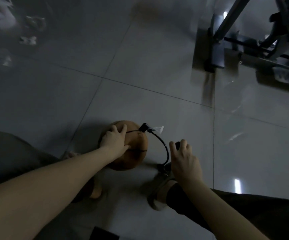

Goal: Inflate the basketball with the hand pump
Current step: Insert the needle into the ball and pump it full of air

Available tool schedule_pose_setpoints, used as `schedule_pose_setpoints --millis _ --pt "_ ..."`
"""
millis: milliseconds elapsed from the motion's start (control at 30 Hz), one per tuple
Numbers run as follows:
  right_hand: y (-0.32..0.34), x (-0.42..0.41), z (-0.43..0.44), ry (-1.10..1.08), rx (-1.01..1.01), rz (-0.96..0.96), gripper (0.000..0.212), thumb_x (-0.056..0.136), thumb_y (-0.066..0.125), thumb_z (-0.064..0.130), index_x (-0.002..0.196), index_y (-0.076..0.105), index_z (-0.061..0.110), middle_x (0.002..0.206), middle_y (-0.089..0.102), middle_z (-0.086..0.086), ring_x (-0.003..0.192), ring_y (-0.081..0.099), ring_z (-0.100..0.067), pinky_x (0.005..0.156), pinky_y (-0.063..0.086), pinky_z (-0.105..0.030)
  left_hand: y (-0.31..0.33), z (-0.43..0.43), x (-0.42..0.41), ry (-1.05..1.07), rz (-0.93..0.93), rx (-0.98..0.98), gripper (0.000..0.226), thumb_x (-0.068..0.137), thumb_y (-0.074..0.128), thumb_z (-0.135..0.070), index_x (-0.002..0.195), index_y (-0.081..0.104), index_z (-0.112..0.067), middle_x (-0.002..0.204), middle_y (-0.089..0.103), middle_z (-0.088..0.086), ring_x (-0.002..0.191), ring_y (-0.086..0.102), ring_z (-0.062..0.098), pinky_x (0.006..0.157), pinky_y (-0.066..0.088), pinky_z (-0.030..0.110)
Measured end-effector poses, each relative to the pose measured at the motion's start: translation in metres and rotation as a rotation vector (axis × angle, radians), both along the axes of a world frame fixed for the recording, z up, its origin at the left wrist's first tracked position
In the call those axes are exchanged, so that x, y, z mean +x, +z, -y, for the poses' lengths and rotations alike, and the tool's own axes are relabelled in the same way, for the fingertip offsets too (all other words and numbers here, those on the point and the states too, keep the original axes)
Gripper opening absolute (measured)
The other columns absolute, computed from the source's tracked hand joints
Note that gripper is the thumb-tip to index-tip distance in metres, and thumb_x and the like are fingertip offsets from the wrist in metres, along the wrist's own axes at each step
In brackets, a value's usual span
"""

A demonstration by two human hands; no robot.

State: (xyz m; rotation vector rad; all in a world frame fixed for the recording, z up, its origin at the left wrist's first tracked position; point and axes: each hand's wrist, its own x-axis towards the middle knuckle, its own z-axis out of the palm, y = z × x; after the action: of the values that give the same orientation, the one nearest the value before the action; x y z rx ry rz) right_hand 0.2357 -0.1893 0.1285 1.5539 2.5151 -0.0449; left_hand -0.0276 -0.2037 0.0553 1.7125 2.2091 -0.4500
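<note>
A soft, partly flat orange basketball (135,153) lies on the grey tiled floor in front of me. My left hand (115,140) rests on top of it with fingers spread, pressing it down. A black hose (163,144) curves from a black connector (144,127) near the ball's top down to the hand pump's base (164,168) on the floor. My right hand (183,156) grips the pump's black handle (178,144), fingers curled round it. The pump's barrel is hidden under that hand.
My feet in sandals (159,193) stand on the floor by the pump and under my left arm. A metal exercise machine (244,42) stands at the back right. Blurred small objects (28,39) lie at the back left. A dark item (104,233) sits at the bottom edge.
</note>
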Motion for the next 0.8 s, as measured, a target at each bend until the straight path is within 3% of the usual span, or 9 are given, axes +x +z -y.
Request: schedule_pose_setpoints --millis 100,167,267,367,533,733,800 --pt "-0.011 -0.002 0.001 -0.029 -0.073 -0.079 0.049 0.095 0.048 0.016 0.142 0.034 0.017 0.119 0.044 -0.011 0.093 0.050 -0.023 0.057 0.041 -0.027 0.000 0.000 -0.001 -0.019 -0.007 -0.018 0.090 0.095 0.051 -0.064 0.160 0.005 -0.022 0.148 0.026 0.032 0.111 0.056 0.042 0.084 0.050 0.042" --pt "-0.006 -0.001 0.000 -0.126 -0.142 -0.234 0.049 0.098 0.048 0.018 0.145 0.032 0.017 0.124 0.049 -0.008 0.099 0.055 -0.024 0.065 0.039 -0.028 -0.001 0.002 -0.002 -0.019 -0.008 -0.037 0.089 0.095 0.050 -0.064 0.160 0.007 -0.022 0.148 0.026 0.031 0.111 0.057 0.041 0.085 0.051 0.042" --pt "0.020 0.003 -0.009 -0.192 -0.145 -0.406 0.032 0.098 0.056 0.025 0.127 0.047 0.016 0.120 0.057 -0.006 0.099 0.061 -0.029 0.069 0.043 -0.034 -0.003 -0.002 -0.003 -0.019 -0.016 -0.053 0.089 0.094 0.050 -0.066 0.160 0.009 -0.022 0.148 0.027 0.030 0.108 0.059 0.038 0.083 0.052 0.041" --pt "0.067 0.010 -0.036 -0.250 -0.162 -0.514 0.029 0.096 0.060 0.035 0.118 0.055 0.017 0.106 0.063 -0.003 0.091 0.062 -0.026 0.075 0.051 -0.037 0.000 -0.003 -0.005 0.001 -0.008 -0.055 0.089 0.092 0.053 -0.067 0.158 0.014 -0.022 0.145 0.031 0.029 0.104 0.062 0.037 0.076 0.050 0.038" --pt "0.124 0.027 -0.076 -0.367 -0.184 -0.619 0.020 0.098 0.059 0.033 0.103 0.059 0.013 0.082 0.060 0.000 0.075 0.058 -0.019 0.068 0.048 -0.037 0.002 -0.007 -0.002 -0.009 0.029 -0.043 0.093 0.090 0.055 -0.069 0.159 0.014 -0.023 0.150 0.028 0.032 0.111 0.062 0.039 0.086 0.052 0.041" --pt "0.090 0.024 -0.082 -0.529 -0.277 -0.797 0.039 0.098 0.060 0.034 0.094 0.065 -0.004 0.065 0.052 -0.004 0.061 0.052 -0.020 0.061 0.043 -0.036 0.007 -0.009 0.002 0.026 0.092 -0.025 0.093 0.087 0.059 -0.069 0.158 0.018 -0.026 0.147 0.029 0.030 0.106 0.060 0.039 0.084 0.052 0.042" --pt "0.073 0.018 -0.082 -0.525 -0.274 -0.719 0.036 0.099 0.058 0.037 0.094 0.064 0.002 0.070 0.059 -0.004 0.064 0.058 -0.022 0.062 0.048 -0.035 0.006 -0.008 0.002 0.026 0.093 -0.020 0.091 0.086 0.061 -0.068 0.156 0.021 -0.026 0.145 0.031 0.029 0.105 0.060 0.039 0.083 0.052 0.042"
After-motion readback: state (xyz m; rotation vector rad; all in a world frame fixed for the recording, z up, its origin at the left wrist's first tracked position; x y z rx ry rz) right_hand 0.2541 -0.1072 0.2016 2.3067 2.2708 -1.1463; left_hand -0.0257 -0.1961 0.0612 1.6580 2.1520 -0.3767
